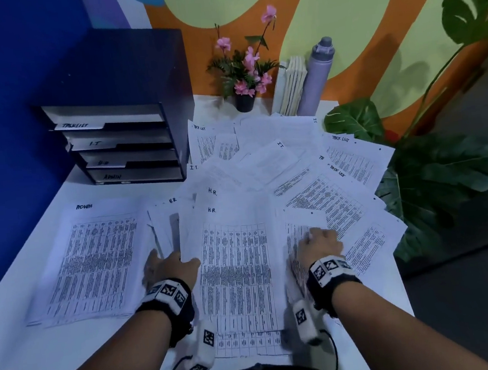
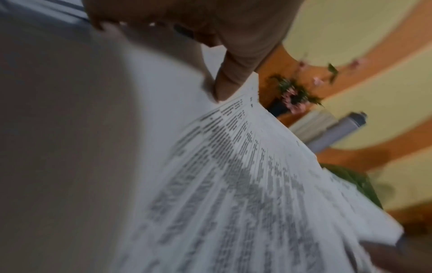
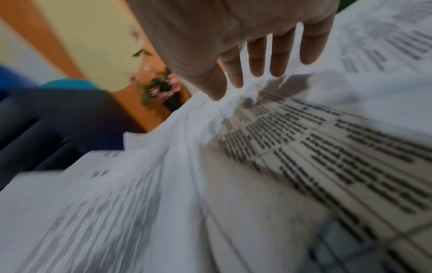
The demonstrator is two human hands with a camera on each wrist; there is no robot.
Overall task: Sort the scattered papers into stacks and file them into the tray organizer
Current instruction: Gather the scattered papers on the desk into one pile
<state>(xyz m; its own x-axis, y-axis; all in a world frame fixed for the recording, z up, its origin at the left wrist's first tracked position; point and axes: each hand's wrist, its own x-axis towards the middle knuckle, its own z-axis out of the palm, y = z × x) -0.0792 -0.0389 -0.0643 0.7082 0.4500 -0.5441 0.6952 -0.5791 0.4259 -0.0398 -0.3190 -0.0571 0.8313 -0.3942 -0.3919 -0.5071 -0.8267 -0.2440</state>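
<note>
Now left hand (image 1: 171, 265) pinches left edge of H.R. sheets (image 1: 235, 263) at desk centre, thumb on top, fingers beneath. Right hand (image 1: 321, 244) flat, fingers (image 3: 278, 55) straight, spread, pressing on papers right of them. ADMIN stack (image 1: 92, 259) lies left. Organizer (image 1: 116, 113) stands back left; loose papers (image 1: 309, 160) fan out beside it.

Your right hand (image 3: 245, 37) is reaching over the papers (image 3: 315, 151), fingers (image 3: 278, 57) straight and spread, tips touching a crumpled sheet edge. Printed tables are lying below, blurred. A dark tray organizer (image 3: 53, 125) is sitting left, a pink flower pot (image 3: 168, 96) behind it.
</note>
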